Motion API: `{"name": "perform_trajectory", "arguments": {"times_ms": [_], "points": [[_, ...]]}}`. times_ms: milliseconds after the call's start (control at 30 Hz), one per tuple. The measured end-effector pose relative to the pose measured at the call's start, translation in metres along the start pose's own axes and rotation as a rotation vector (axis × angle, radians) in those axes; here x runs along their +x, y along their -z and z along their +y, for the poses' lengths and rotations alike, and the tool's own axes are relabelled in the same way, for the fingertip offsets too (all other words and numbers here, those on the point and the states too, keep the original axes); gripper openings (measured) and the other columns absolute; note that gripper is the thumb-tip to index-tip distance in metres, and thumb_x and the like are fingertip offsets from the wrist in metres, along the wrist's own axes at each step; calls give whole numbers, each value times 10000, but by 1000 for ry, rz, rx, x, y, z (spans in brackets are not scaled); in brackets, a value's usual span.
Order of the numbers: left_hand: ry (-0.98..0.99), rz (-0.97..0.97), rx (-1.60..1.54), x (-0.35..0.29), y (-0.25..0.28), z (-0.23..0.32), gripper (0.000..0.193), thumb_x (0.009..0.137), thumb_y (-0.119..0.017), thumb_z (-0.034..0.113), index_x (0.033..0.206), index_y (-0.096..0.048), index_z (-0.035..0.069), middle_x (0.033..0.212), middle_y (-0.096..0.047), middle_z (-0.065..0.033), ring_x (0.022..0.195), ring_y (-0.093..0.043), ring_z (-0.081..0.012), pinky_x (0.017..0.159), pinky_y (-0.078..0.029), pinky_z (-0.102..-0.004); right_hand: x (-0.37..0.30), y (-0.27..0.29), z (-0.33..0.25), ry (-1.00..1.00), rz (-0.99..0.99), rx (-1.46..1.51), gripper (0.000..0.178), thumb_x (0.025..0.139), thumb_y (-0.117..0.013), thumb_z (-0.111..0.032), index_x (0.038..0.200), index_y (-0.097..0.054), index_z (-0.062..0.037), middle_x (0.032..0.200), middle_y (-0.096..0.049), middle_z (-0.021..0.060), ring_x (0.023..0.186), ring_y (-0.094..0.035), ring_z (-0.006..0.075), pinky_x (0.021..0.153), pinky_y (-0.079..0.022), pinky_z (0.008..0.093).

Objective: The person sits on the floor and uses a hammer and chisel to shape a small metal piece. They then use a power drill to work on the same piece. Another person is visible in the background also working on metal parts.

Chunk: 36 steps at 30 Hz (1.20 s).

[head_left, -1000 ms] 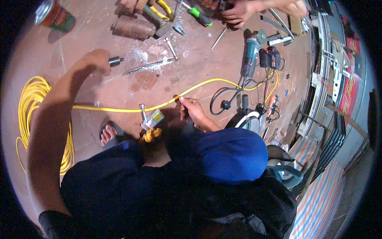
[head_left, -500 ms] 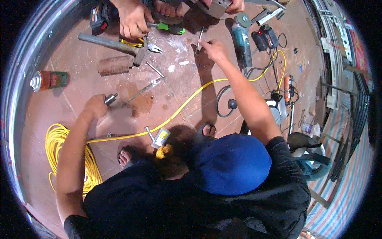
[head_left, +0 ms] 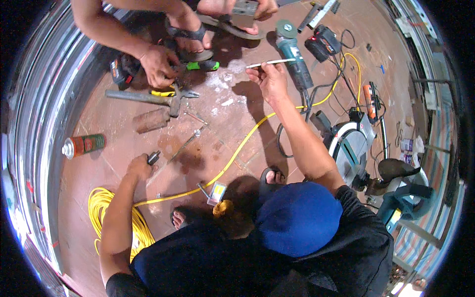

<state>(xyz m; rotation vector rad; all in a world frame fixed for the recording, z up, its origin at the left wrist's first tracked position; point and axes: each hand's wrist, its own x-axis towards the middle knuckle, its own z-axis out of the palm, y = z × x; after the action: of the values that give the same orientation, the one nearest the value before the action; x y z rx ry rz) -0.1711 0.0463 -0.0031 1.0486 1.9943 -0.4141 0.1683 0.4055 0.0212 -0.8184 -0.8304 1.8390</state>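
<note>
The right hand (head_left: 273, 83) pinches a thin pale rod (head_left: 284, 61), lying left-to-right; near-left of it, the left hand (head_left: 139, 167) holds a dark metallic cylinder (head_left: 154, 158).

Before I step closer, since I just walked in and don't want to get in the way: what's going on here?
The person's left hand holds a short metal cylinder, and the right hand holds a thin rod, its far end seen against the angle grinder. A co-worker's hand is by the pliers; whether it grips anything is hard to tell. A hammer and a coiled yellow cable lie on the tiled floor.
</note>
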Motion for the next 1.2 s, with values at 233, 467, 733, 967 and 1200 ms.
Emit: {"name": "perform_trajectory", "arguments": {"times_ms": [233,467,733,967,1200], "points": [[2,-7,77,6,1,-1,579,822,-775,422,1197,-635,4,1192,-674,-259,1157,-635,-404,988,-495,-462,7,-40,-64,447,59,-106,232,959,-615,-56,1097,-428,-47,1036,-698,255,894,-743,345,770,-611,426],[29,4,18,-6,3,5,587,834,-764,446,1205,-630,12,1205,-670,-242,1152,-636,-393,979,-499,-467,21,-71,-82,517,138,-202,224,943,-668,-83,1066,-489,-31,1024,-717,207,879,-740,273,736,-584,364],[-1,2,26,-5,5,4,572,836,-759,433,1197,-631,9,1204,-668,-245,1161,-631,-394,981,-497,-471,34,-114,-143,939,-78,-1110,252,943,-660,-235,944,-622,14,807,-738,126,746,-706,173,678,-538,303],[-24,20,59,2,1,0,569,829,-769,419,1187,-629,0,1183,-672,-261,1133,-642,-406,964,-509,-473,40,-126,-133,362,-41,-941,331,945,-626,-348,893,-661,-23,770,-727,92,688,-688,214,662,-532,321],[3,4,15,1,1,2,578,825,-780,412,1202,-627,1,1183,-675,-255,1148,-639,-396,979,-500,-471,33,-83,-98,-313,9,156,263,945,-679,-318,800,-605,-110,742,-691,66,703,-668,242,644,-513,321]]}}
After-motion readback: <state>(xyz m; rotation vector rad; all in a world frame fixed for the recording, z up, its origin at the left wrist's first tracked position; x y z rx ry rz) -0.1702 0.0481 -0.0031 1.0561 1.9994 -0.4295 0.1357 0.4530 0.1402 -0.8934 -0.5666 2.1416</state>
